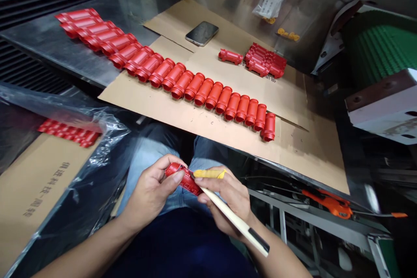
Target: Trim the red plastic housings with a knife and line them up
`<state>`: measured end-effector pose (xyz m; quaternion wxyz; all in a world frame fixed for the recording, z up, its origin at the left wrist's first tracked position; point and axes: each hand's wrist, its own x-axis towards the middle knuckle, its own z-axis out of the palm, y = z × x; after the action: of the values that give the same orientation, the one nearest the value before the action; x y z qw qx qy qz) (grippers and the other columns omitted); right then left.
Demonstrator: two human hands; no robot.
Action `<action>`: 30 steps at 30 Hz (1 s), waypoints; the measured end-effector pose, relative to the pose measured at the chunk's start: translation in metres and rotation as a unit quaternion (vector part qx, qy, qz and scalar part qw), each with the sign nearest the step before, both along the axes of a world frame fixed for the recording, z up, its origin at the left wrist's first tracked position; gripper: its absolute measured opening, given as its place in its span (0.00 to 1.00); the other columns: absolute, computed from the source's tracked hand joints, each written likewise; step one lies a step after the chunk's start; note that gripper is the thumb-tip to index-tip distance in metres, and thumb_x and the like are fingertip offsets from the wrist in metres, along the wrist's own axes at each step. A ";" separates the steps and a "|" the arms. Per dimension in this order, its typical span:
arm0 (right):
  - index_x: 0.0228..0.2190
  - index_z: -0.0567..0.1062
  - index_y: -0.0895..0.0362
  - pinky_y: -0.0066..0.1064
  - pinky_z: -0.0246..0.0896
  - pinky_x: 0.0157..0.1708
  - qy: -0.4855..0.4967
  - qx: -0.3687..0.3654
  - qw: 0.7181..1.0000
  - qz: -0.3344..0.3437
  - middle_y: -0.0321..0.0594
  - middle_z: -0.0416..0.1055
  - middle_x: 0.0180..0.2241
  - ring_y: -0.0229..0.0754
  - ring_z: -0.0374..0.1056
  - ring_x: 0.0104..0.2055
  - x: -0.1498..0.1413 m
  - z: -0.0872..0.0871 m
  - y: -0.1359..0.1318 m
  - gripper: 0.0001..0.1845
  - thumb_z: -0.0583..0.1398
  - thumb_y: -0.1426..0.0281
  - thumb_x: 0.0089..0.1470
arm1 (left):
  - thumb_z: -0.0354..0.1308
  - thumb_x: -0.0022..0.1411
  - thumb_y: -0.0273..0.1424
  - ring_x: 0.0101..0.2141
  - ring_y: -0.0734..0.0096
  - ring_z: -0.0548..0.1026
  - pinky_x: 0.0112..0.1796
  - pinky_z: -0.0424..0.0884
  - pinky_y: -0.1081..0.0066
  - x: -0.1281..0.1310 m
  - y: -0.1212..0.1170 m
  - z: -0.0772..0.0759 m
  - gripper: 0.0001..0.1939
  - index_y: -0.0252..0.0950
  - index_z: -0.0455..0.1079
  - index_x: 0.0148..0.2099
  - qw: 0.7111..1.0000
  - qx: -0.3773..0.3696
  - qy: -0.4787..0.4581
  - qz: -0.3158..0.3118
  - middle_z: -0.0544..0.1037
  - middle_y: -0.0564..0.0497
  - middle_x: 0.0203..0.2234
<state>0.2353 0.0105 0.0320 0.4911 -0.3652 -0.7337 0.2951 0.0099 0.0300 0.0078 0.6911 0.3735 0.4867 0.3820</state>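
The left hand (149,193) is closed around a red ribbed plastic cylinder (184,179), holding it above the lap, with the thumb lying along its side. The right hand (230,195) is also closed, gripping a long cream-coloured stick with a black band (236,219), its tip right at the red cylinder, and a flat yellow piece (208,173) sits against the fingers, though its exact form is hard to tell. Ahead, a brown corrugated cardboard sheet (208,115) lies on a brushed steel table (65,47), carrying a long curving row of matching red ribbed cylinders (195,89). Farther along the cardboard are a single red cylinder (230,56) lying apart and a tight red cluster of them (265,61), with a black smartphone (202,33) nearby. To the left, more red cylinders (68,132) lie in a cardboard box (39,186) lined with clear plastic film (97,121). Orange-handled pliers (329,204) lie low on the right, below the table edge, and a green ribbed conveyor belt (379,47) runs beyond the table at upper right
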 end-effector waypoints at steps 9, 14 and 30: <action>0.60 0.80 0.55 0.48 0.84 0.55 -0.012 -0.030 0.999 0.008 0.53 0.85 0.53 0.52 0.83 0.56 0.003 0.004 0.002 0.14 0.64 0.67 0.78 | 0.72 0.72 0.51 0.25 0.73 0.57 0.28 0.52 0.71 0.001 0.001 -0.001 0.22 0.37 0.77 0.46 1.000 -0.006 -0.009 -0.005 0.69 0.57 0.24; 0.60 0.76 0.56 0.51 0.83 0.56 -0.051 -0.001 0.997 0.055 0.54 0.85 0.51 0.54 0.82 0.54 0.007 0.003 0.010 0.14 0.63 0.66 0.77 | 0.73 0.71 0.51 0.24 0.74 0.56 0.27 0.51 0.71 0.002 0.002 -0.001 0.22 0.37 0.77 0.46 1.000 -0.004 -0.012 -0.003 0.68 0.58 0.24; 0.50 0.83 0.53 0.46 0.83 0.55 0.169 -0.236 0.957 0.006 0.50 0.88 0.51 0.51 0.86 0.54 0.012 -0.005 0.002 0.13 0.69 0.57 0.74 | 0.72 0.71 0.51 0.23 0.76 0.54 0.26 0.50 0.72 0.004 0.005 0.005 0.22 0.37 0.75 0.43 0.998 -0.028 -0.052 -0.009 0.64 0.60 0.23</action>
<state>0.2475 0.0126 0.0267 0.5060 -0.4109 -0.5518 0.5202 0.0139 0.0350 0.0123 0.7293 0.3378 0.4570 0.3809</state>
